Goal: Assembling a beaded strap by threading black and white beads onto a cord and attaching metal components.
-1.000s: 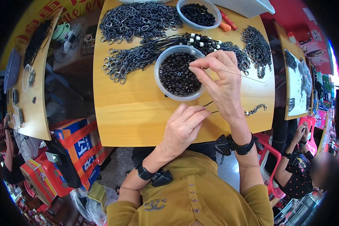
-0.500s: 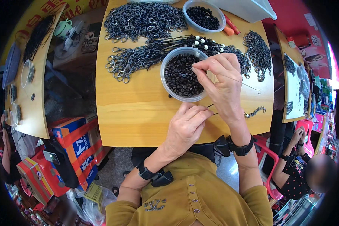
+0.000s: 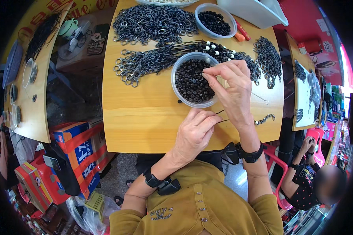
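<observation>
A clear plastic tub of small dark disc beads stands in front of me. My right hand is closed at the tub's right side, thumb and forefinger pinched over the beads on a thin hooked wire. The wire's bent end points right. Just below the tub my left hand is closed on a thin black cord, whose course is partly hidden by my right wrist. A short dark chain with a light bead lies beyond that wrist.
Behind the tub lie bundled corded chains with white beads, and a heap of chains. Another chain pile is at the right. A tub of round black beads and a red pen are at the back. A person sits at right.
Both hands keep their pinches and have barely moved. My view has shifted slightly, so the table and tub appear a little further right. The hooked wire has tilted slightly downward.
</observation>
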Demonstrator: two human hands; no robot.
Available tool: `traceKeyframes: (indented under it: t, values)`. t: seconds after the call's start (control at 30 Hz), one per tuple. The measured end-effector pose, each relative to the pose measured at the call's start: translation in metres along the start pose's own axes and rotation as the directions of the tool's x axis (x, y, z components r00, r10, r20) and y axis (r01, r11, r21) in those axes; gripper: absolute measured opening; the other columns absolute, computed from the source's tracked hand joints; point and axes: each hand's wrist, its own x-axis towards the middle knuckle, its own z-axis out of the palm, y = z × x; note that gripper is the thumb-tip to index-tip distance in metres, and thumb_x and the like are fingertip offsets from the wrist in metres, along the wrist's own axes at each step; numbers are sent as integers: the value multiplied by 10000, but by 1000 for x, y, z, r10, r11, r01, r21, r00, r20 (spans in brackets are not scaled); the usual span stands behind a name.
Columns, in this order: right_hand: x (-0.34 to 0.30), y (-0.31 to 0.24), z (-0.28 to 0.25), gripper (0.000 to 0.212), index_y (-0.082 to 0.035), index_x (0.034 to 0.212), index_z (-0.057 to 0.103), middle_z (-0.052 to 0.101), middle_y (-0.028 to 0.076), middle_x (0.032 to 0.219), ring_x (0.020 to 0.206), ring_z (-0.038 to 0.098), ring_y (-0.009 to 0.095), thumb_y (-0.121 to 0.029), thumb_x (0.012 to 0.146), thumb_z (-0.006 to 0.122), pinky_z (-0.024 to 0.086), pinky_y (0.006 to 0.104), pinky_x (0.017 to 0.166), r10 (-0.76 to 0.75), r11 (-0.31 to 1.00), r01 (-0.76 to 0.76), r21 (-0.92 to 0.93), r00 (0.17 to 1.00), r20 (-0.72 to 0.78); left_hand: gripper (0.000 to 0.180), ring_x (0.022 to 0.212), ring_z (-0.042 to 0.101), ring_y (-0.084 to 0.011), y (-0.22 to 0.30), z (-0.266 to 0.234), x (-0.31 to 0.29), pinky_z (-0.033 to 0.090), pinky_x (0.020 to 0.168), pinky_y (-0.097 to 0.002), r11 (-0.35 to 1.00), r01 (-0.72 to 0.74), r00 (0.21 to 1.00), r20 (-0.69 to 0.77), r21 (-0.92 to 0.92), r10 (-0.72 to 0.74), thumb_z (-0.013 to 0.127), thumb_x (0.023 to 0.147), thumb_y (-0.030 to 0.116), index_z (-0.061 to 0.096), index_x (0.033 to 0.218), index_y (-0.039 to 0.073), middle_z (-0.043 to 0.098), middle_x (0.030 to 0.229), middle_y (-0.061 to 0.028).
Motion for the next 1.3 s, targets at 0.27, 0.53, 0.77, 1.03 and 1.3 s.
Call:
traceKeyframes:
  t: [0.27, 0.53, 0.77, 1.03, 1.3]
  values:
    - [7, -1, 0, 125, -102, 801, 625, 656, -15, 821, 879, 549, 201, -82, 712, 711, 363, 359, 842, -194, 974, 200, -102, 979, 62, 264, 892, 574, -276, 0, 1, 0, 498, 756, -356, 1000, 1, 1000, 17, 16, -1, 654, 690, -74, 646, 926, 44, 612, 901, -72]
    - [3, 1, -7, 124, -124, 811, 643, 597, -12, 732, 854, 536, 194, -88, 719, 718, 362, 345, 831, -59, 998, 60, -26, 997, 55, 270, 882, 578, -276, -1, 1, 1, 500, 746, -356, 1000, 3, 1000, 6, 13, -3, 652, 686, -75, 645, 924, 53, 616, 893, -66]
    - [5, 2, -4, 113, -128, 825, 664, 596, -6, 748, 844, 533, 188, -103, 733, 725, 366, 337, 816, -11, 999, 8, 50, 999, 48, 251, 867, 581, -280, 0, 1, 1, 482, 765, -351, 999, 27, 1000, 3, -16, -27, 632, 701, -93, 656, 908, 47, 632, 902, -86]
    - [6, -2, -1, 105, -120, 790, 660, 597, 1, 739, 829, 534, 192, -95, 718, 732, 368, 338, 803, -27, 1000, 27, 0, 998, 48, 257, 881, 580, -278, 0, 0, 1, 496, 738, -358, 1000, 11, 1000, 9, 5, -11, 649, 697, -73, 639, 921, 54, 611, 891, -68]
    - [4, -3, -4, 106, -119, 793, 658, 597, 10, 735, 829, 535, 199, -97, 714, 725, 369, 344, 805, -23, 1000, 24, -14, 998, 65, 276, 865, 580, -278, 0, 0, 1, 485, 752, -355, 999, 37, 999, 5, -23, -37, 636, 693, -99, 658, 925, 48, 625, 900, -84]
